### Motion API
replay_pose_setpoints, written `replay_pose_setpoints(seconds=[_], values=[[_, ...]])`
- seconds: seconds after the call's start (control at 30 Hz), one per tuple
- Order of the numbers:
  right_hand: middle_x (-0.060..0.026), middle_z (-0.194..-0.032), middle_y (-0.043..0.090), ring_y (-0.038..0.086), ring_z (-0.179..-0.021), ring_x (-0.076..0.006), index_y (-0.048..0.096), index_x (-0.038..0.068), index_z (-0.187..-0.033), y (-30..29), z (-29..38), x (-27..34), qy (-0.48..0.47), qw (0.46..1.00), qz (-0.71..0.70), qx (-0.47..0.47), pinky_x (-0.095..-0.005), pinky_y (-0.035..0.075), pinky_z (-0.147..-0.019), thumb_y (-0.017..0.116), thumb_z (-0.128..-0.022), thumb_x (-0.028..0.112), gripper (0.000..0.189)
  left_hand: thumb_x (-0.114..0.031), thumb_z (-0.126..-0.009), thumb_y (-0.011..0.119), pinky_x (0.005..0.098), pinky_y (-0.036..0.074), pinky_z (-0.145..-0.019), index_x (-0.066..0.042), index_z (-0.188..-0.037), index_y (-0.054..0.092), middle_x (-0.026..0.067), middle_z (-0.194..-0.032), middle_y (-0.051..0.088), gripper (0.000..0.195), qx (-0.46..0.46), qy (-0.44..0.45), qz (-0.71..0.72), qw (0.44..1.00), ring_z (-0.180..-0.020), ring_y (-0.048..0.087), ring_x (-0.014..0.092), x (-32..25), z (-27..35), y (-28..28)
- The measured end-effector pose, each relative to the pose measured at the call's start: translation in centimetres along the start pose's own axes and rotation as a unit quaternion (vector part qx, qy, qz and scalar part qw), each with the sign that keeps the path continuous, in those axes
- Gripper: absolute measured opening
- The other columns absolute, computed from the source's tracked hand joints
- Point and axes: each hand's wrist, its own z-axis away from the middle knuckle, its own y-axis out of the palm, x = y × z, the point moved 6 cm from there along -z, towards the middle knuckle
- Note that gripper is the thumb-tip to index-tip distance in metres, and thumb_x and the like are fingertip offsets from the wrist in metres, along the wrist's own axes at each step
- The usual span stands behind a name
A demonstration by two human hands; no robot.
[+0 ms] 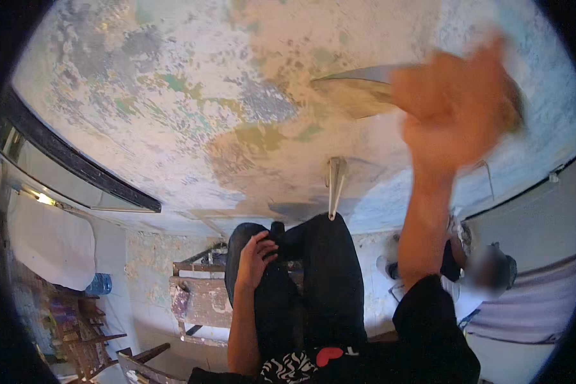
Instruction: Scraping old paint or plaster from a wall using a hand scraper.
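Observation:
In front of me spreads a wall (pixel 173 139) with patchy, worn paint in white, tan, grey and green. My right hand (pixel 453 103) is raised at the upper right and blurred. It is closed around a thin, flat, brownish-grey piece (pixel 365 91), whose pointed edge reaches left along the wall; whether this is a sheet or a blade I cannot tell. My left hand (pixel 258 257) rests on my black-trousered knee, fingers slightly apart, with nothing visible in it. A narrow metal bracket (pixel 335 187) sticks out from the wall between the hands, just above my other knee.
A paint-spattered wooden bench or platform (pixel 206 297) lies beneath my legs. Another person (pixel 489 271) is below at the right, near a striped cloth (pixel 537 302). At left are a dark frame edge (pixel 86 156), a blue water bottle (pixel 99 284) and wooden furniture (pixel 84 331).

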Motion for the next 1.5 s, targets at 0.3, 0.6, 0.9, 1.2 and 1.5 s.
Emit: replay_pose_setpoints(seconds=[0.3,0.6,0.9,1.2,1.5], values=[[0.0012,-0.053,0.029,0.024,-0.045,-0.0111,0.043,0.010,-0.075,0.6,0.2,3.7,-0.021,0.999,-0.041,-0.012,-0.0304,0.024,-0.044,0.037,-0.096,0.024,0.026,-0.039,-0.094,0.042,0.0398,0.043,-0.085,-0.006,-0.122,0.049,0.0085,-0.098,0.061,0.044,0.003,0.008,-0.024,1.000,-0.097,0.057,0.022,0.1,1.0,-0.1],[0.0023,-0.051,0.027,0.019,-0.042,-0.0098,0.037,0.014,-0.073,-2.1,0.4,-0.3,0.068,0.939,-0.336,-0.045,-0.0285,0.022,-0.043,0.024,-0.099,0.032,0.034,-0.041,-0.094,0.042,0.0409,0.043,-0.085,-0.007,-0.122,0.049,0.0088,-0.097,0.060,0.045,-0.002,-0.009,-0.004,1.000,-0.098,0.056,0.023,0.7,1.2,0.0],[0.0040,-0.052,0.022,0.014,-0.043,-0.0094,0.036,0.012,-0.072,-0.5,-1.9,-2.4,0.048,0.950,-0.308,-0.024,-0.0262,0.021,-0.044,0.026,-0.099,0.034,0.037,-0.042,-0.093,0.044,0.0409,0.044,-0.085,-0.007,-0.122,0.049,0.0091,-0.097,0.060,0.046,-0.014,-0.005,-0.011,1.000,-0.097,0.056,0.023,0.3,0.3,0.0],[0.0021,-0.052,0.023,0.018,-0.043,-0.0093,0.044,0.012,-0.089,-1.1,-2.6,0.8,-0.059,0.938,-0.323,0.113,-0.0258,0.023,-0.044,0.038,-0.095,0.018,0.011,-0.043,-0.092,0.045,0.0404,0.044,-0.084,-0.007,-0.122,0.050,0.0073,-0.098,0.061,0.047,-0.008,0.004,-0.030,1.000,-0.097,0.057,0.022,0.4,0.8,0.2],[0.0006,-0.054,0.025,0.022,-0.046,-0.0103,0.035,0.009,-0.080,0.0,-3.3,2.7,-0.081,0.950,-0.292,0.075,-0.0269,0.024,-0.046,0.045,-0.077,-0.002,0.015,-0.042,-0.093,0.045,0.0400,0.045,-0.084,-0.007,-0.122,0.050,0.0084,-0.097,0.060,0.046,-0.002,0.005,-0.020,1.000,-0.097,0.057,0.023,0.4,0.8,-0.1]])
